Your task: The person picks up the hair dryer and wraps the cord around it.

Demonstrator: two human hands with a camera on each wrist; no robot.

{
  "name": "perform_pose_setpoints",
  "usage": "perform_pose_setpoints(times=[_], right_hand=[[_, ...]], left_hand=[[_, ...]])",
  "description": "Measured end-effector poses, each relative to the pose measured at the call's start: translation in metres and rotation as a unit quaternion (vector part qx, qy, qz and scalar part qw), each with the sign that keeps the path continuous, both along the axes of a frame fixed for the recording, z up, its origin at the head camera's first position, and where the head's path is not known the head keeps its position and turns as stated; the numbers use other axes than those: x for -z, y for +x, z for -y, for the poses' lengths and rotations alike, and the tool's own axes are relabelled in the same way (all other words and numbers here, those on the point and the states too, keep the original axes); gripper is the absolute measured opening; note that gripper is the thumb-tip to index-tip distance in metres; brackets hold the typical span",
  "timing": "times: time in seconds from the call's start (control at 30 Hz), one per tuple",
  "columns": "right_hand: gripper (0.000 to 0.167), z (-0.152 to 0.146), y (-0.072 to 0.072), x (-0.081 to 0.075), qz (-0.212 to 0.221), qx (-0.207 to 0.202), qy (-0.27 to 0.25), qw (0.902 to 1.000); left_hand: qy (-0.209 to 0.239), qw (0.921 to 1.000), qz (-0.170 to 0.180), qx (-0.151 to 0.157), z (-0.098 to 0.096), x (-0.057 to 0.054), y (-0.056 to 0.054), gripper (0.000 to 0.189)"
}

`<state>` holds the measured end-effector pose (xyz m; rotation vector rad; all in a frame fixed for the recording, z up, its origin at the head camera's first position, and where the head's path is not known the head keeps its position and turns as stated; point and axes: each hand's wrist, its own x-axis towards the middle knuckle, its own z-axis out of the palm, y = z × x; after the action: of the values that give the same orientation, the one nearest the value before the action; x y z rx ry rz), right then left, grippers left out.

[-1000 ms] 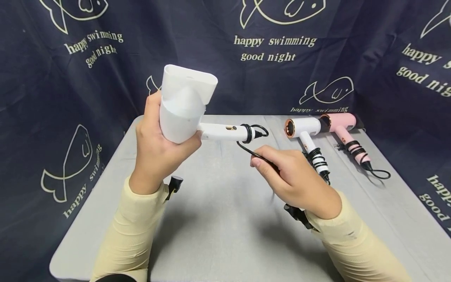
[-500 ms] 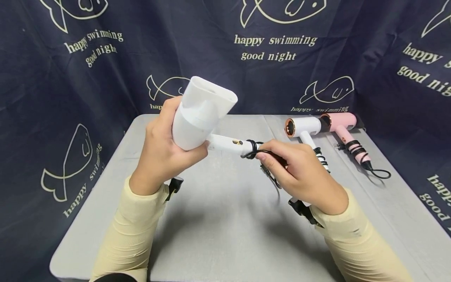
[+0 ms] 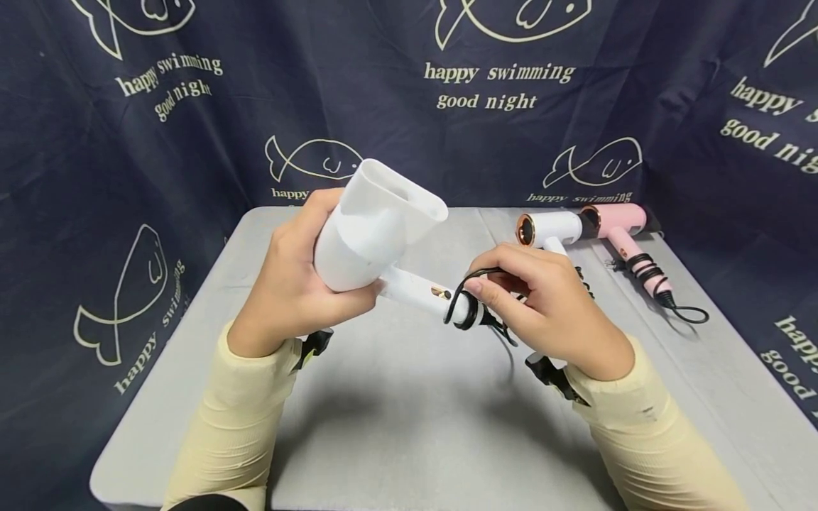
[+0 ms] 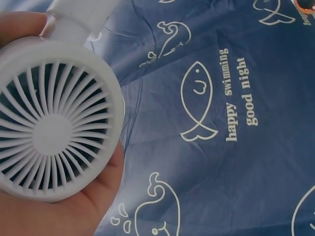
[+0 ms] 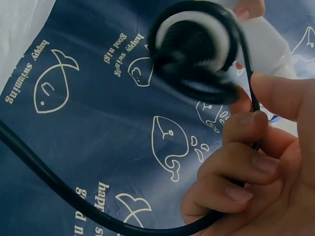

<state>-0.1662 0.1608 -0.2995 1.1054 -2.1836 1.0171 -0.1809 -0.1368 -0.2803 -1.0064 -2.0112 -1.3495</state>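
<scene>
A white hair dryer [image 3: 358, 245] is held up over the table, its flat nozzle pointing up and to the right. My left hand [image 3: 290, 277] grips it round the barrel; the slatted rear grille [image 4: 54, 135] faces the left wrist camera. The dryer's handle [image 3: 418, 289] slants down to the right, with black cord wound round its end. Between thumb and fingers my right hand [image 3: 537, 301] pinches the black cord [image 3: 461, 287] just beside the handle's end. In the right wrist view the cord [image 5: 54, 189] runs through the curled fingers and loops off to the left.
On the right of the grey table [image 3: 409, 440] lie a second white hair dryer [image 3: 556, 227] and a pink hair dryer [image 3: 620, 221], each with cord wound on its handle. A dark blue printed curtain [image 3: 383, 42] hangs behind and at both sides.
The dryer has come down and to the right, its handle tilting lower. My right hand has carried the cord round the handle's end, moving slightly right and up.
</scene>
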Motion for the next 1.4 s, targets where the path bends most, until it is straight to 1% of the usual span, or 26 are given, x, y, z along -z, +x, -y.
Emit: perform_pose_setpoints(times=[0.1,0.2,0.33,0.47,0.63,0.9,1.0,1.17,1.23,1.4], right_hand=[[0.017,-0.001,-0.001,0.001,0.012,-0.006,-0.007,0.9999],[0.012,-0.002,-0.002,0.002,0.03,-0.015,-0.013,0.9993],[0.014,-0.004,-0.003,0.005,0.048,-0.021,-0.015,0.9985],[0.023,-0.005,-0.005,0.005,0.05,-0.026,-0.01,0.9984],[0.026,-0.007,-0.008,0.005,0.056,-0.046,-0.008,0.9974],[0.028,-0.009,-0.01,0.004,0.087,-0.083,-0.007,0.9927],[0.028,-0.011,-0.011,0.004,0.11,-0.092,0.004,0.9896],[0.03,-0.015,-0.013,0.005,0.164,-0.117,0.018,0.9794],[0.03,-0.015,-0.014,0.006,0.174,-0.123,0.021,0.9769],[0.031,-0.015,-0.016,0.008,0.181,-0.126,0.019,0.9751]], left_hand=[[0.013,0.9997,0.009,0.02,0.001,-0.001,0.001,0.073],[0.03,0.9988,0.012,0.038,0.001,-0.001,0.002,0.074],[0.048,0.9978,0.009,0.045,0.001,-0.002,0.003,0.074],[0.062,0.9967,0.004,0.052,0.001,-0.004,0.004,0.073],[0.076,0.9949,0.008,0.066,0.0,-0.006,0.005,0.076],[0.087,0.9937,0.012,0.069,0.001,-0.006,0.007,0.079],[0.091,0.9933,0.01,0.07,0.001,-0.006,0.006,0.08],[0.098,0.9926,0.008,0.071,0.002,-0.006,0.007,0.081],[0.104,0.992,0.009,0.071,0.002,-0.006,0.007,0.082],[0.123,0.99,0.0,0.069,0.0,-0.008,0.008,0.083]])
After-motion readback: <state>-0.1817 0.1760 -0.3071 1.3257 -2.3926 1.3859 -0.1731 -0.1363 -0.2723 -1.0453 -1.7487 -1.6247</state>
